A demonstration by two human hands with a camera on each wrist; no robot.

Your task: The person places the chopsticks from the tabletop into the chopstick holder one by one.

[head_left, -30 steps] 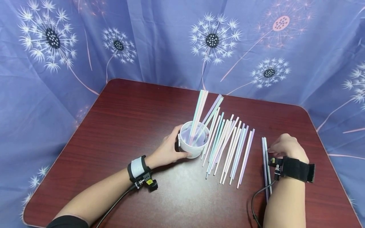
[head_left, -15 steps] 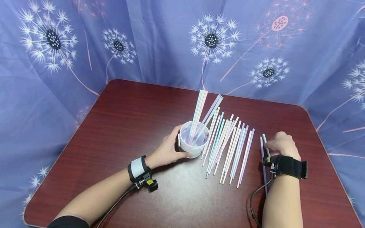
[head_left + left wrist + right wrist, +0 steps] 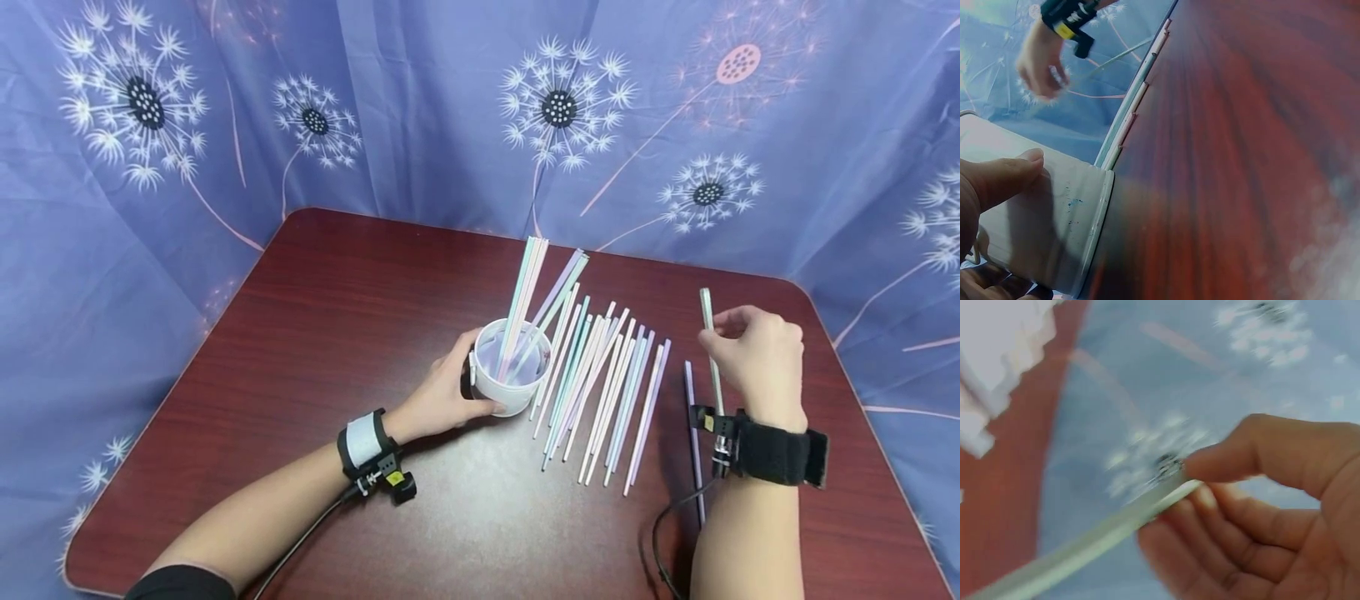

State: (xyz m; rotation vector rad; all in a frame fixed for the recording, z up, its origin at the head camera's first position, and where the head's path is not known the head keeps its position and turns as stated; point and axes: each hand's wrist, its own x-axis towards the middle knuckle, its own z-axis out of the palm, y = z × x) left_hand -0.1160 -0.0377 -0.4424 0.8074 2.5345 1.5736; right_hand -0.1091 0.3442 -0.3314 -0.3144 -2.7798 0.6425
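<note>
My left hand [image 3: 438, 398] grips a white cup [image 3: 501, 396], thumb near and fingers round the far side. In the left wrist view the thumb [image 3: 1007, 178] presses the cup's wall. Several pastel straws [image 3: 522, 292] lean upright in the cup, in two bunches. My right hand [image 3: 763, 362] is raised over the right of the table and pinches a pale green straw [image 3: 707, 308] between thumb and fingers. Seen from the right wrist, that straw [image 3: 1085, 547] slants down and left from the fingertips. A lone purple straw [image 3: 693, 425] lies on the table beneath.
A spread of loose white, teal, pink and lilac straws [image 3: 600, 392] lies right of the cup, roughly parallel. The dark red table [image 3: 337, 308] has a blue dandelion-print curtain [image 3: 442, 117] behind it. A cable [image 3: 658, 550] trails from the right wrist strap.
My right hand has picked the pale green straw up from beside the purple one and lifted it away from me. The left hand and cup have stayed put.
</note>
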